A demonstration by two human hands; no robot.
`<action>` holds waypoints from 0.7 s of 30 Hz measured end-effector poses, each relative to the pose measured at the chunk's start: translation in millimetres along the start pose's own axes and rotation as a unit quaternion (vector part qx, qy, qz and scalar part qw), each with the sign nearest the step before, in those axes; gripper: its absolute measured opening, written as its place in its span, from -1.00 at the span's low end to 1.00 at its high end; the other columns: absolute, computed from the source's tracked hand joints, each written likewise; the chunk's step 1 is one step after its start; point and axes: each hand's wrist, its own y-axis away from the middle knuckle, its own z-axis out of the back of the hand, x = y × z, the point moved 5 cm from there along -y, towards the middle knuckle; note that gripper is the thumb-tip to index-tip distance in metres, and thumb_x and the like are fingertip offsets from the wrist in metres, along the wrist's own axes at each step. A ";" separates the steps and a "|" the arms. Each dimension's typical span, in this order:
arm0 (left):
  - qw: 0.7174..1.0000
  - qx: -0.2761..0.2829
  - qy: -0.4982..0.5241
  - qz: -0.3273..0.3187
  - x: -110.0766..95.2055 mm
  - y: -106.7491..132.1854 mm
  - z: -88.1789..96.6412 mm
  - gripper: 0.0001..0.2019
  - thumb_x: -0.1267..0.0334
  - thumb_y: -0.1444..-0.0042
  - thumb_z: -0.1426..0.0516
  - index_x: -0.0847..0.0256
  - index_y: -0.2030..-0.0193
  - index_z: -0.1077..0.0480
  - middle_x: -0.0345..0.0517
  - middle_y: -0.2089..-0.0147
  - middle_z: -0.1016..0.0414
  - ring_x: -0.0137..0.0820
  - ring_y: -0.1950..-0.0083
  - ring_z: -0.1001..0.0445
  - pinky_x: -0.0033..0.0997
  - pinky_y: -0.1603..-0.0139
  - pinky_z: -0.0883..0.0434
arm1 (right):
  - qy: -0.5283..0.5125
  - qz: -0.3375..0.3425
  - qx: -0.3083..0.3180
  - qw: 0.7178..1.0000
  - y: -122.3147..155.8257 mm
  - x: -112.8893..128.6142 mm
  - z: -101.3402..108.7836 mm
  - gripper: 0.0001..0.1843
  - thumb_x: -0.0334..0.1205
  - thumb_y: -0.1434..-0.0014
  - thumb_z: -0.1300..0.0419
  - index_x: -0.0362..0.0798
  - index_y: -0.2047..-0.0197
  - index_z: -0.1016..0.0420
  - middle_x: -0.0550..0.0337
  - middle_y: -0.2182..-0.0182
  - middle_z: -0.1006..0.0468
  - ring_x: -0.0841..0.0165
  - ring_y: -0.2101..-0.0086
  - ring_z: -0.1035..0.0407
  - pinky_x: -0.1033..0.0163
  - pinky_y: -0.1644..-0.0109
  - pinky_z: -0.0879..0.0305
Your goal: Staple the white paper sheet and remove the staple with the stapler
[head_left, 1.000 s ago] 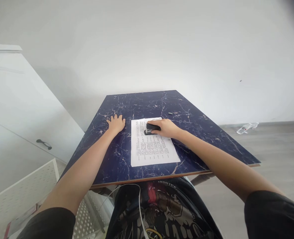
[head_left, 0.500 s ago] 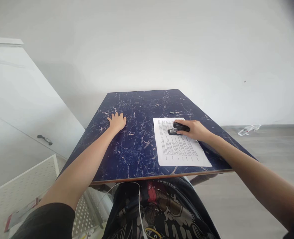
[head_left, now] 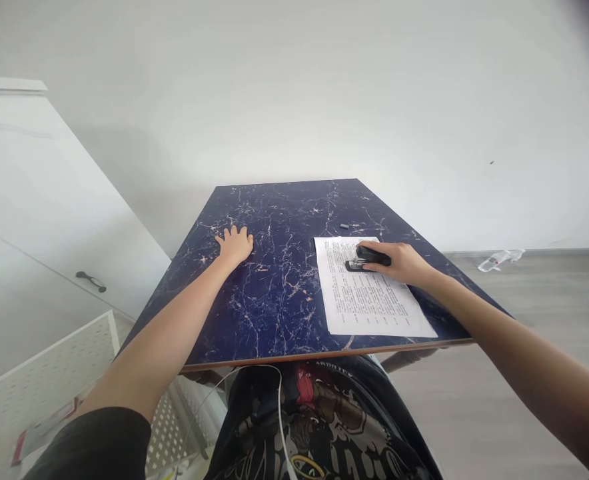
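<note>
A dark blue marbled table stands in front of me. My left hand lies flat on its left part, fingers spread, holding nothing. A printed sheet of paper lies on the right part of the table. My right hand rests on the sheet's upper part, its fingers closed over a black stapler that sits on the paper.
A small dark object lies on the table just beyond the paper. A white cabinet with a dark handle stands to the left, with a white perforated panel below it. A clear wrapper lies on the grey floor at the right.
My right hand has slid the paper and the stapler from the table's middle over to the right side. My left hand has stayed flat in place.
</note>
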 end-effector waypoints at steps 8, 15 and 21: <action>1.000 0.000 0.001 0.003 -0.5 0.8 0.6 -0.35 0.00 -0.44 0.24 0.22 -0.54 -0.17 0.31 -0.60 -0.04 0.32 -0.60 0.04 0.57 -0.46 0.02 | 0.000 0.001 0.002 1.000 -0.4 0.3 -0.1 -0.32 0.16 -0.27 -0.25 0.24 -0.41 -0.42 0.09 -0.14 -0.65 -0.06 0.03 -0.61 -0.23 -0.04 -0.56; 1.000 -0.001 0.005 -0.001 -2.3 2.5 2.5 -0.35 0.01 -0.44 0.23 0.25 -0.54 -0.18 0.34 -0.59 -0.05 0.34 -0.59 0.02 0.58 -0.46 0.00 | -0.135 -0.016 -0.009 0.991 3.7 -1.2 5.7 -0.35 0.28 -0.19 -0.30 0.21 -0.27 -0.56 0.05 -0.11 -0.67 -0.10 -0.05 -0.57 -0.27 -0.19 -0.49; 1.000 -0.005 0.000 0.001 -0.5 1.9 1.8 -0.35 0.01 -0.44 0.23 0.24 -0.54 -0.17 0.33 -0.59 -0.06 0.34 -0.59 0.02 0.57 -0.46 -0.01 | -0.278 -0.094 -0.089 0.952 -27.6 -31.3 16.5 -0.32 0.40 -0.37 0.02 0.08 -0.13 -0.62 -0.06 -0.09 -0.66 -0.06 -0.10 -0.55 -0.17 -0.17 -0.52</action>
